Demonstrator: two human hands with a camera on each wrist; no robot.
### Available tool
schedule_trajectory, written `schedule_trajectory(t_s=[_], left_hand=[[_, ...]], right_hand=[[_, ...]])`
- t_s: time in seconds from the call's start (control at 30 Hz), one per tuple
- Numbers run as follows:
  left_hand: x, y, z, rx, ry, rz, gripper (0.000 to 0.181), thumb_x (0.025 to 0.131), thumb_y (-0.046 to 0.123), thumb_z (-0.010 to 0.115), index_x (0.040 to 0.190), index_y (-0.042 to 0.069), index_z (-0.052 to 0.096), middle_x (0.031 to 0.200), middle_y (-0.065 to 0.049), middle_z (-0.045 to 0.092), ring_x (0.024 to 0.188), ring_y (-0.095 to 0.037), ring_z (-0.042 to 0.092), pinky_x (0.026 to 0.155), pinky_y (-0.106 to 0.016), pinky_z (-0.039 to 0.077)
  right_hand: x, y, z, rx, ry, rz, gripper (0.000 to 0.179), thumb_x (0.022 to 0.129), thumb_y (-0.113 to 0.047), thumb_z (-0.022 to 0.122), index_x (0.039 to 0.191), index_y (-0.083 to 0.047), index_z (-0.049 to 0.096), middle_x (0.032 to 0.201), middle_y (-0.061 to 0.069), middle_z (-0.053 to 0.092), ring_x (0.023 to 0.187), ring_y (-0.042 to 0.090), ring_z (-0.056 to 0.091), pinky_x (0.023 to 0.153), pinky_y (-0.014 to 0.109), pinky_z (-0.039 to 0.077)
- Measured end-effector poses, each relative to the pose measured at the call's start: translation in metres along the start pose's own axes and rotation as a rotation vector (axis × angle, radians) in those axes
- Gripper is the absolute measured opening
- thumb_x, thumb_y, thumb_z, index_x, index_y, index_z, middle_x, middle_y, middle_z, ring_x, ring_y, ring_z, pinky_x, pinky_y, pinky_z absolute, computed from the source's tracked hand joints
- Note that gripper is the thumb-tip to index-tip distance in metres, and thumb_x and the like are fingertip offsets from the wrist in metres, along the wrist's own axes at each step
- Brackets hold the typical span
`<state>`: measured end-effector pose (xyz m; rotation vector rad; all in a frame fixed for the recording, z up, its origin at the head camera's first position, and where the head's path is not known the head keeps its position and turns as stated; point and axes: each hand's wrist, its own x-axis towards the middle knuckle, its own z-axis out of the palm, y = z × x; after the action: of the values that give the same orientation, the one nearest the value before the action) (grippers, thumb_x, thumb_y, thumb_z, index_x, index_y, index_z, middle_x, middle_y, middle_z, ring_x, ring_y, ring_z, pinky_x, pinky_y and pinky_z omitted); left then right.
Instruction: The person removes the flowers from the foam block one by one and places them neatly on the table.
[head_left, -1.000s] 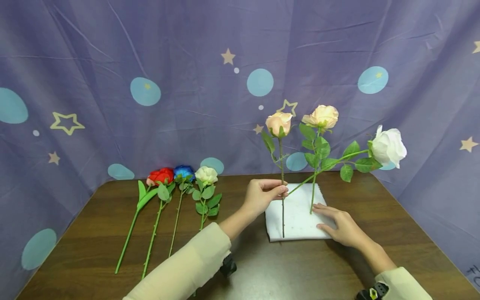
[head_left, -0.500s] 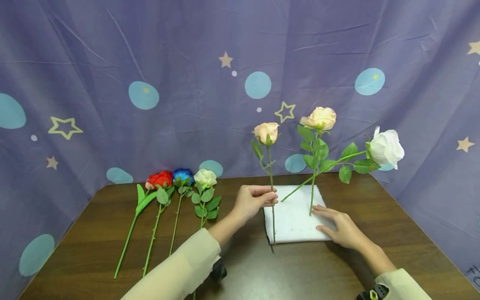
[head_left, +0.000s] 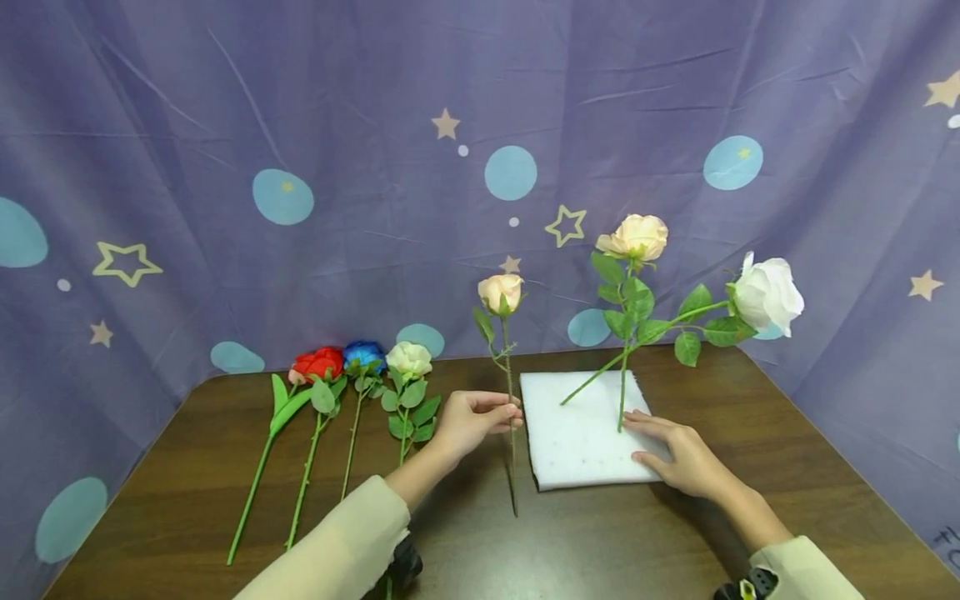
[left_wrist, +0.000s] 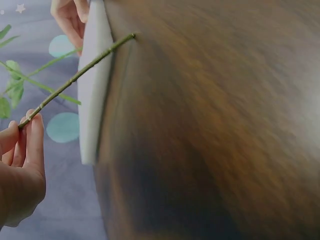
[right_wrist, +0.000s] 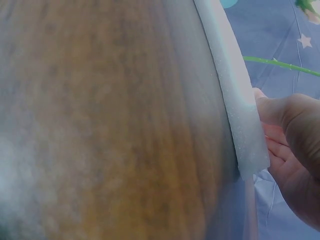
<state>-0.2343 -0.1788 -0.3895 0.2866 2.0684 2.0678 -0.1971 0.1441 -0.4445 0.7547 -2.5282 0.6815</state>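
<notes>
My left hand (head_left: 474, 425) pinches the stem of a peach rose (head_left: 501, 293) between thumb and fingers. The rose stands nearly upright just left of a white foam block (head_left: 573, 454); in the left wrist view the bare end of its stem (left_wrist: 75, 77) points away from the hand. On the block's right edge rests my right hand (head_left: 678, 450), fingers extended, close to the foot of a second peach rose (head_left: 639, 239). That rose stands upright in the foam. A white rose (head_left: 767, 293) leans far to the right, its stem foot in the foam.
On the left of the brown table (head_left: 585, 542) lie a red flower (head_left: 318, 364), a blue flower (head_left: 364, 356), a cream rose (head_left: 409, 359) and a tulip-like stem (head_left: 258, 483) with broad leaves. A purple curtain (head_left: 375, 192) hangs behind the table.
My left hand has moved left and slightly down with the peach rose, from over the foam block to beside it. My right hand has stayed on the block.
</notes>
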Motion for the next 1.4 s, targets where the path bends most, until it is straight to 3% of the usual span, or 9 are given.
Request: schedule_trajectory(t_s=[0.27,0.57,0.9,1.1,1.3,1.4], left_hand=[[-0.005,-0.012,-0.02,0.029,0.011,-0.031,0.027,0.088,-0.002,0.063,0.111,-0.017,0.063,0.102,-0.03,0.07,0.078,-0.017,0.074,0.077,-0.032,0.061],[-0.011,-0.021,-0.043,0.079,0.006,-0.128,0.028,0.089,-0.001,0.062,0.112,-0.019,0.061,0.095,-0.027,0.072,0.071,-0.011,0.072,0.071,-0.026,0.062],[-0.021,-0.025,-0.072,0.157,0.058,-0.32,0.026,0.09,-0.002,0.061,0.109,-0.019,0.061,0.083,-0.017,0.074,0.067,-0.01,0.069,0.069,-0.023,0.061],[-0.025,-0.024,-0.079,0.147,0.092,-0.355,0.027,0.09,-0.004,0.06,0.111,-0.02,0.059,0.076,-0.011,0.072,0.064,-0.01,0.068,0.068,-0.025,0.062],[-0.028,-0.018,-0.078,0.209,0.138,-0.374,0.021,0.09,-0.001,0.061,0.106,-0.015,0.064,0.08,-0.014,0.073,0.066,-0.012,0.068,0.067,-0.025,0.062],[-0.029,-0.013,-0.076,0.245,0.17,-0.372,0.019,0.089,0.0,0.062,0.103,-0.013,0.066,0.084,-0.019,0.074,0.067,-0.014,0.069,0.067,-0.028,0.062]], right_hand=[[0.0,-0.001,-0.001,-0.009,0.003,0.005,0.043,0.074,-0.008,0.08,0.116,-0.005,0.069,0.12,0.013,0.069,0.109,0.036,0.065,0.103,0.0,0.032],[0.0,-0.001,0.0,0.007,0.019,-0.011,0.044,0.072,-0.005,0.08,0.115,-0.003,0.069,0.119,0.015,0.069,0.109,0.037,0.064,0.103,-0.005,0.021],[0.001,-0.001,-0.001,-0.006,-0.012,0.008,0.043,0.074,-0.007,0.08,0.116,-0.004,0.069,0.12,0.014,0.069,0.11,0.036,0.064,0.102,-0.002,0.028],[0.001,-0.001,-0.001,-0.011,-0.015,0.01,0.043,0.074,-0.008,0.08,0.115,-0.005,0.069,0.12,0.014,0.069,0.11,0.036,0.064,0.102,-0.001,0.031],[0.001,-0.001,-0.001,-0.007,-0.005,-0.003,0.043,0.073,-0.007,0.08,0.115,-0.003,0.069,0.12,0.014,0.069,0.109,0.036,0.064,0.101,-0.004,0.026],[0.001,-0.002,-0.002,-0.018,-0.008,0.0,0.044,0.073,-0.008,0.08,0.115,-0.003,0.069,0.119,0.014,0.069,0.109,0.036,0.065,0.101,0.003,0.037]])
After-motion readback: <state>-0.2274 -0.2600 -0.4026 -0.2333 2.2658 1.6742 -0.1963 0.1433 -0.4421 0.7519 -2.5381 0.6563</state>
